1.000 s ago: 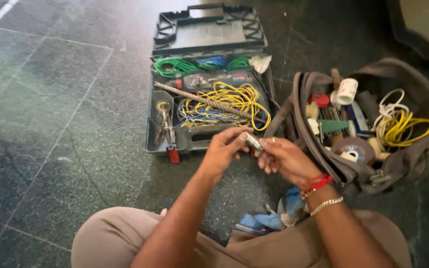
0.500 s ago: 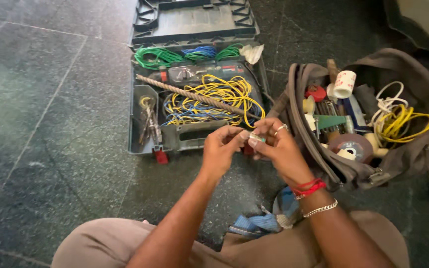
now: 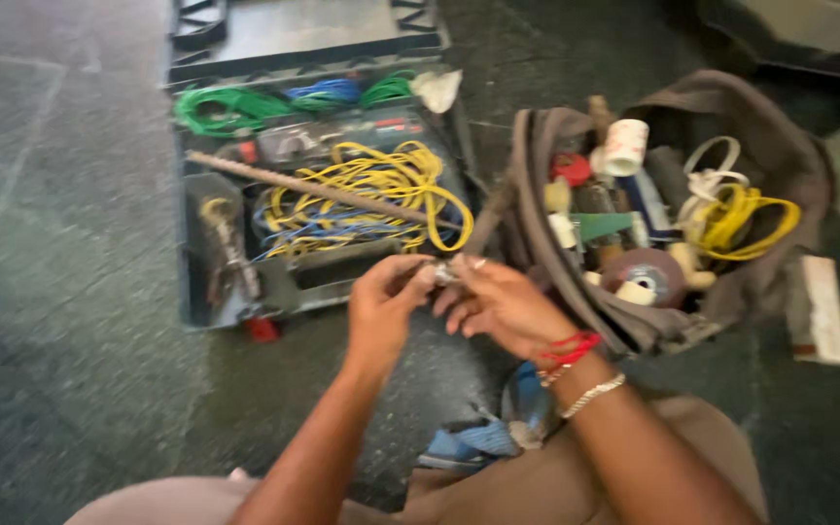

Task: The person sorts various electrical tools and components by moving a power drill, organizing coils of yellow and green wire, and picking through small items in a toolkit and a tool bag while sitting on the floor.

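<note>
My left hand (image 3: 381, 306) and my right hand (image 3: 498, 301) meet in front of me over the dark stone floor. Both pinch a small metallic cylindrical piece (image 3: 442, 273) between their fingertips. The picture is blurred, so its detail is unclear. My right wrist wears a red thread band and a silver chain. Just beyond my hands lies an open grey tool case (image 3: 196, 297) holding a long drill bit (image 3: 313, 187), a tangle of yellow wire (image 3: 381, 185) and green wire coils (image 3: 221, 107).
An open brown tool bag (image 3: 751, 282) to the right holds a white tape roll (image 3: 624, 146), a yellow wire coil (image 3: 736, 219), a grinding disc (image 3: 639, 277) and several tools. A blue cloth (image 3: 483, 437) lies by my knee. A white block (image 3: 819, 309) sits at far right.
The view has swung right, so the case and bag slid left in the picture. My hands stay together on the small piece, now with blur.
</note>
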